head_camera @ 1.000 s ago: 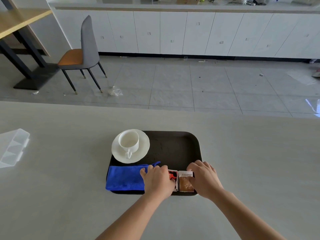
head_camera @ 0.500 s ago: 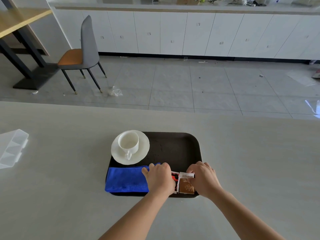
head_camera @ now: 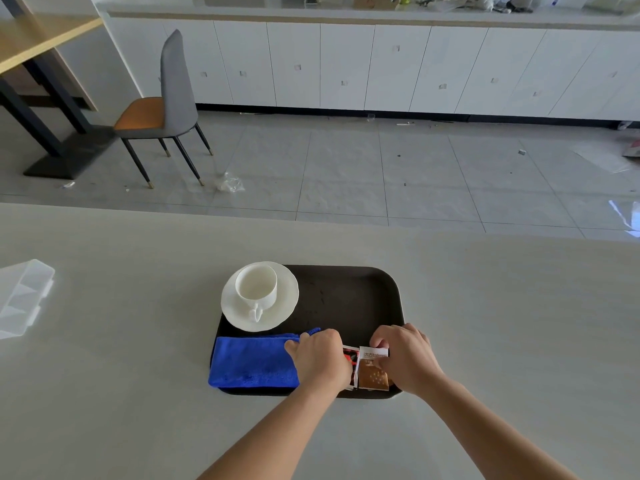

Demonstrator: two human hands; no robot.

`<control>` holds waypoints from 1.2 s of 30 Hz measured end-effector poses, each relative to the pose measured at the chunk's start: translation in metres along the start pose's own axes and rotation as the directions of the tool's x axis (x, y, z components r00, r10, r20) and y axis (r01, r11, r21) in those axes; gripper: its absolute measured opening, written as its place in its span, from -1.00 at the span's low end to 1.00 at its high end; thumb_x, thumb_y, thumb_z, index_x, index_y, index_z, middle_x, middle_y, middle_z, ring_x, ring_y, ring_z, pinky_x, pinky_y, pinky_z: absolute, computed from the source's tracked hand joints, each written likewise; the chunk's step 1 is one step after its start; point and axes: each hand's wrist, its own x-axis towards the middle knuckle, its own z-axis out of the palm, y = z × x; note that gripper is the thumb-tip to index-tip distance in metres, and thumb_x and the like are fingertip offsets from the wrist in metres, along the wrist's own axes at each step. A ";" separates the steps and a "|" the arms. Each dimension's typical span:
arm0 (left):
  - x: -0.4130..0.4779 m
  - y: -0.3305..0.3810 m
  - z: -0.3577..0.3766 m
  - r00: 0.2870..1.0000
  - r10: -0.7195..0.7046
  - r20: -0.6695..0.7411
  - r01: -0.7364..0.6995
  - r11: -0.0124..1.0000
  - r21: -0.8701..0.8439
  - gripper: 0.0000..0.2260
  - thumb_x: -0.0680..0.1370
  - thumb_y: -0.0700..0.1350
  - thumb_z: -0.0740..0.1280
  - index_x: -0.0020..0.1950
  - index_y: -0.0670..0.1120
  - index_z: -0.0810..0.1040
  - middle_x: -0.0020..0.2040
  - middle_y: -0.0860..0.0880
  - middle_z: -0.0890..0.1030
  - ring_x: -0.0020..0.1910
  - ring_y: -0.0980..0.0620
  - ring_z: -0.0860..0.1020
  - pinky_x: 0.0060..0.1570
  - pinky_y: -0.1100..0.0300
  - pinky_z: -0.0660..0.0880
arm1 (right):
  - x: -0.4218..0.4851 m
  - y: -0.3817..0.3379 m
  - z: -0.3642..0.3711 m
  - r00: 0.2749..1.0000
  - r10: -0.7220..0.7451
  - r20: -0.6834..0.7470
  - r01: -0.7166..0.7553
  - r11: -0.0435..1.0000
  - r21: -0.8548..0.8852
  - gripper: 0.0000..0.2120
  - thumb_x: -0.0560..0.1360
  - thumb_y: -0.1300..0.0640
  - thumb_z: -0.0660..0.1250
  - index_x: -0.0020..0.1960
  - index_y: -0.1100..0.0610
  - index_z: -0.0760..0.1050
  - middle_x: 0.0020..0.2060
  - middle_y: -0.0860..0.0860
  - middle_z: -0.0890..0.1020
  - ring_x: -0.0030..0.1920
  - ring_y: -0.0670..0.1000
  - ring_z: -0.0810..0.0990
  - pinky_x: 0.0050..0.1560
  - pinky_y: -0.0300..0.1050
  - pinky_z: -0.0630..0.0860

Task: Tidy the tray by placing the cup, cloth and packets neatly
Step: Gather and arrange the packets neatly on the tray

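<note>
Over the last second the right hand (head_camera: 405, 362) has curled its fingers (head_camera: 379, 341) to pinch the top edge of the brown packet (head_camera: 372, 374), squaring it against the red packet (head_camera: 350, 358). The left hand (head_camera: 320, 358) covers that red packet, and whether it grips or merely presses cannot be told. Both packets lie along the near edge of the tray (head_camera: 346, 296), right of the folded blue cloth (head_camera: 252, 363), with the cup (head_camera: 256, 285) at the tray's upper left, so tidying appears nearly complete.

The left hand (head_camera: 322, 358) and right hand (head_camera: 407, 362) are bare; both forearms (head_camera: 277, 431) show uncovered down to the frame's lower edge.
</note>
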 end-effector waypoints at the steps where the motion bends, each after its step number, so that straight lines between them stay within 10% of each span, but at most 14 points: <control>1: 0.000 -0.001 0.000 1.000 -0.002 -0.011 0.002 1.000 -0.008 -0.79 0.48 -0.03 0.45 0.07 0.03 0.53 0.01 0.03 0.64 0.07 0.01 0.49 0.05 0.02 0.26 | 0.001 -0.001 0.000 1.000 -0.002 -0.004 0.002 1.000 0.001 -0.70 0.45 0.19 0.44 0.07 -0.15 0.55 0.04 -0.16 0.63 0.08 -0.05 0.42 0.10 -0.18 0.39; 14: 0.040 -0.007 -0.015 0.998 0.017 -0.061 -0.027 0.987 -0.161 -0.73 0.45 -0.16 0.43 0.00 0.07 0.40 -0.18 0.10 0.58 -0.06 0.03 0.54 0.01 0.02 0.26 | 0.042 0.004 -0.010 0.999 -0.004 -0.054 0.006 0.999 0.046 -0.64 0.46 0.23 0.43 0.15 -0.13 0.52 0.03 -0.13 0.64 0.11 0.00 0.37 -0.05 -0.13 0.27; 25: 0.036 -0.016 -0.011 0.988 0.089 -0.128 -0.113 0.974 -0.195 -0.48 0.51 -0.11 0.40 0.43 -0.04 0.32 0.10 -0.03 0.61 0.05 -0.01 0.57 -0.03 0.13 0.52 | 0.033 0.020 -0.009 0.981 -0.059 -0.185 0.075 0.994 0.081 -0.60 0.49 0.04 0.42 0.32 -0.10 0.48 0.25 -0.11 0.54 0.29 0.06 0.40 0.31 0.02 0.33; 30: 0.021 -0.023 -0.004 0.960 0.248 -0.127 -0.250 0.968 -0.005 -0.58 0.43 0.10 0.47 0.23 0.03 0.50 0.05 0.00 0.56 -0.03 0.04 0.50 -0.03 0.14 0.49 | 0.003 0.032 -0.002 0.977 -0.178 -0.119 0.155 0.971 -0.180 -0.51 0.32 -0.26 0.48 0.22 -0.19 0.53 0.17 -0.10 0.58 0.27 0.10 0.41 0.33 0.10 0.32; 36: 0.021 -0.029 -0.001 0.914 0.386 -0.125 -0.371 0.919 0.131 -0.63 0.49 -0.03 0.44 0.28 0.03 0.51 0.12 0.01 0.55 0.03 0.01 0.48 0.02 0.09 0.44 | 0.003 0.024 0.002 0.975 -0.194 -0.106 0.170 0.964 -0.203 -0.57 0.35 -0.12 0.52 0.20 -0.22 0.55 0.18 -0.12 0.59 0.28 0.10 0.39 0.36 0.09 0.29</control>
